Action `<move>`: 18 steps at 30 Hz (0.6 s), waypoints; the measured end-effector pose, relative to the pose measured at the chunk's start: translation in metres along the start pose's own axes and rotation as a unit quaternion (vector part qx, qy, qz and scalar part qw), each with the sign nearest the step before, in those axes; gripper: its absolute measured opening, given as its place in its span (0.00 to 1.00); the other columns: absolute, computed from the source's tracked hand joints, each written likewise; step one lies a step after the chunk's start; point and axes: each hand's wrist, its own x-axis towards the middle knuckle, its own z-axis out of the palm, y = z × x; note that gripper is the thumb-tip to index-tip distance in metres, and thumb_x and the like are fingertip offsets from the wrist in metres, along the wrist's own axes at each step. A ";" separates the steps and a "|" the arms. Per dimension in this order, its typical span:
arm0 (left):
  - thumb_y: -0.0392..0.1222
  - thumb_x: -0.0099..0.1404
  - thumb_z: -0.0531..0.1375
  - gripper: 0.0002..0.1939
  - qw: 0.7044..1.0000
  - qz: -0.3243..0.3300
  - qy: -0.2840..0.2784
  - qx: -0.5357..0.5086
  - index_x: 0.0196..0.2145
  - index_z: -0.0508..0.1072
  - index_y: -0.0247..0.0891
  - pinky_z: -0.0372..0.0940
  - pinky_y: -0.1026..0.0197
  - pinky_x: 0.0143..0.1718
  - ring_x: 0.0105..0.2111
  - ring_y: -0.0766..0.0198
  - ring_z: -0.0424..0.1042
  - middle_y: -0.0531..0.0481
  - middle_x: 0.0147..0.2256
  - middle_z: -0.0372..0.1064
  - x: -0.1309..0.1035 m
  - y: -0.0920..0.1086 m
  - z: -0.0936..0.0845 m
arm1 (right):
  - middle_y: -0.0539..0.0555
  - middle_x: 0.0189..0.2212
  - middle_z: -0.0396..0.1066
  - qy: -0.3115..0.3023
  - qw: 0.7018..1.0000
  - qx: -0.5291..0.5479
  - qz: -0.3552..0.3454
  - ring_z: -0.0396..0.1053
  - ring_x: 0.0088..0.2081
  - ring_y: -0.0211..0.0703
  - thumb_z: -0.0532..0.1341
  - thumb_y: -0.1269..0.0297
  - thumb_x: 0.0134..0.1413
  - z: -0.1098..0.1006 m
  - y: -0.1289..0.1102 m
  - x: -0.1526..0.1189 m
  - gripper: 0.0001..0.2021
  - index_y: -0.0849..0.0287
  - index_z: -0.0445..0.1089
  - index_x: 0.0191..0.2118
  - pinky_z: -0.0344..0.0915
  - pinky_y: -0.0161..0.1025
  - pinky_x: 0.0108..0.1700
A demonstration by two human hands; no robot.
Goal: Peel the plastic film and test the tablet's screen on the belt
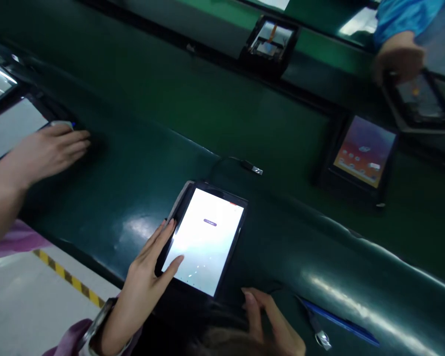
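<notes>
We see a tablet (pixel 203 240) lying flat on the dark green conveyor belt (pixel 133 148), near its front edge, its long axis running from lower left to upper right and its top end pointing away from the wearer. It is a thin black rectangle with rounded corners; its glossy screen glows almost blank white, with a small purple label near the middle and a red mark at the far corner. The left hand (pixel 148 277) grasps the tablet's left edge, fingers laid along the bezel and thumb pressing onto the glass. The right hand (pixel 270 321) rests open on the belt just beside the tablet's lower right corner, fingers loosely curled and holding nothing. A black cable (pixel 252 167) with a metal plug lies beyond the tablet, and a blue pen (pixel 337 321) lies to the right. The belt is smooth, shiny rubber catching soft glare. Further off, a second tablet (pixel 363 151) shows an orange home screen. At far left a co-worker's hand (pixel 48 151) rests flat on the belt; at upper right a blue sleeve (pixel 400 17) reaches in.
</notes>
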 end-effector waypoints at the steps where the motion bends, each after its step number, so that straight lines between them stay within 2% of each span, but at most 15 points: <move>1: 0.54 0.70 0.56 0.33 1.000 -0.025 -0.014 -0.009 0.68 0.50 0.62 0.63 0.42 0.63 0.69 0.47 0.50 0.55 0.70 0.51 -0.001 0.004 -0.001 | 0.45 0.26 0.75 -0.012 1.000 0.023 0.016 0.74 0.22 0.47 0.55 0.57 0.62 0.004 -0.002 -0.002 0.09 0.38 0.72 0.42 0.77 0.40 0.28; 3: 0.55 0.71 0.53 0.31 0.997 -0.070 -0.024 -0.027 0.68 0.49 0.63 0.64 0.39 0.62 0.69 0.45 0.51 0.53 0.70 0.48 -0.005 0.016 -0.005 | 0.46 0.28 0.74 -0.039 0.998 0.041 0.034 0.75 0.24 0.50 0.54 0.58 0.61 0.013 -0.005 -0.006 0.18 0.28 0.66 0.54 0.79 0.43 0.29; 5: 0.56 0.71 0.51 0.28 0.995 -0.087 -0.012 -0.047 0.67 0.51 0.64 0.66 0.38 0.60 0.68 0.44 0.51 0.51 0.69 0.46 -0.008 0.027 -0.008 | 0.48 0.32 0.74 -0.058 0.997 0.049 0.023 0.77 0.28 0.53 0.52 0.58 0.61 0.019 -0.006 -0.010 0.25 0.27 0.58 0.62 0.80 0.45 0.29; 8: 0.56 0.71 0.50 0.27 0.994 -0.083 -0.006 -0.074 0.66 0.54 0.63 0.65 0.36 0.59 0.69 0.44 0.48 0.49 0.68 0.47 -0.009 0.040 -0.011 | 0.52 0.35 0.74 -0.072 0.995 0.074 0.009 0.78 0.31 0.55 0.52 0.59 0.60 0.025 -0.007 -0.013 0.27 0.31 0.57 0.64 0.80 0.44 0.29; 12: 0.56 0.71 0.52 0.26 0.988 -0.099 0.014 -0.115 0.65 0.57 0.62 0.50 0.32 0.66 0.68 0.44 0.49 0.48 0.66 0.49 -0.007 0.043 -0.016 | 0.53 0.38 0.73 -0.086 0.992 0.095 -0.001 0.77 0.31 0.53 0.52 0.59 0.60 0.027 -0.009 -0.014 0.26 0.35 0.59 0.64 0.80 0.44 0.31; 15: 0.55 0.71 0.54 0.23 0.982 -0.090 0.034 -0.165 0.62 0.63 0.62 0.42 0.38 0.70 0.68 0.48 0.49 0.53 0.65 0.55 -0.007 0.041 -0.022 | 0.53 0.38 0.72 -0.096 0.992 0.082 -0.006 0.77 0.32 0.55 0.57 0.54 0.58 0.028 -0.009 -0.016 0.28 0.35 0.57 0.64 0.81 0.46 0.33; 16: 0.55 0.70 0.55 0.22 0.975 -0.090 0.038 -0.201 0.60 0.66 0.61 0.43 0.42 0.70 0.68 0.50 0.50 0.54 0.64 0.58 -0.006 0.040 -0.024 | 0.54 0.39 0.72 -0.102 0.992 0.078 -0.005 0.77 0.33 0.57 0.59 0.50 0.57 0.029 -0.008 -0.018 0.30 0.36 0.56 0.65 0.81 0.48 0.34; 18: 0.56 0.68 0.58 0.21 0.945 -0.109 0.038 -0.306 0.58 0.70 0.60 0.51 0.51 0.68 0.67 0.52 0.54 0.57 0.63 0.63 -0.002 0.037 -0.028 | 0.55 0.42 0.72 -0.111 0.991 0.074 -0.002 0.77 0.34 0.60 0.59 0.44 0.54 0.032 -0.008 -0.021 0.36 0.37 0.53 0.67 0.81 0.51 0.34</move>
